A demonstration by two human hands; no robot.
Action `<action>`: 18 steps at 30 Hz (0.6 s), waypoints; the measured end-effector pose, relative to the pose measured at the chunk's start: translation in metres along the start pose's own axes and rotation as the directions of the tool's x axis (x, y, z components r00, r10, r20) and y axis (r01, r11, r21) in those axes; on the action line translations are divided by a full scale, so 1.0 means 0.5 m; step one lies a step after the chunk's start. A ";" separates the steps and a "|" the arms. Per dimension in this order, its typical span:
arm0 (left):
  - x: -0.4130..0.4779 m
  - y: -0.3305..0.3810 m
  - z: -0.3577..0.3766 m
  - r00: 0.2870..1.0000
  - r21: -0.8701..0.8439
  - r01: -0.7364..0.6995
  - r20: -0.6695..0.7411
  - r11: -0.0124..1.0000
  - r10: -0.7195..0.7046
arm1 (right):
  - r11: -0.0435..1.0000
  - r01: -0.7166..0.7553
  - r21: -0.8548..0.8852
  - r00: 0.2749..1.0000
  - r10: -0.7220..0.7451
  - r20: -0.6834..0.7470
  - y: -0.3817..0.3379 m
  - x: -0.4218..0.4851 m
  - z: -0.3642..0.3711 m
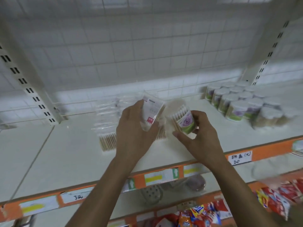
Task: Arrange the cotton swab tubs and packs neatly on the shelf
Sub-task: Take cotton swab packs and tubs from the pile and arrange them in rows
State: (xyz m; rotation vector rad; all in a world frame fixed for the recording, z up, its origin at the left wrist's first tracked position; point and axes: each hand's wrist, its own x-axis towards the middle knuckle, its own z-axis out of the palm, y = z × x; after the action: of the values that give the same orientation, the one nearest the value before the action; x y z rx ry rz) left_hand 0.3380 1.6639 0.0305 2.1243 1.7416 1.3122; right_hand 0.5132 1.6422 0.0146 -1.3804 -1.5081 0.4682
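My left hand (133,128) grips a clear cotton swab pack (151,112) with a white and red label, lifted above the white shelf (65,153). My right hand (199,133) holds a cotton swab tub (184,122) with a purple rose and green label, tilted so its swab tips face up and left. A round clear lid (173,104) blurs just behind the tub. More clear swab packs (107,128) lie in a row on the shelf behind my left hand. Several matching tubs (237,104) stand grouped at the shelf's right.
An orange price rail (160,176) with paper labels runs along the shelf front. A slotted upright (29,89) stands at the left, another upright (268,54) at the right. Below, colourful snack packets (246,205) and a perforated item (150,193) sit on the lower shelf.
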 end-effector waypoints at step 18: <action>-0.056 0.044 0.203 0.816 0.155 -0.338 0.541 0.928 0.206 | 0.959 -0.280 0.035 0.958 0.281 -0.060 0.129 0.000 -0.080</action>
State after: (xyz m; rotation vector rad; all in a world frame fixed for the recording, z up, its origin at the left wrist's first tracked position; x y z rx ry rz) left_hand 0.4218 1.6761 -0.0362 2.6231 1.4591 0.4782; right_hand 0.5803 1.6465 -0.0204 -1.5823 -1.2541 0.6108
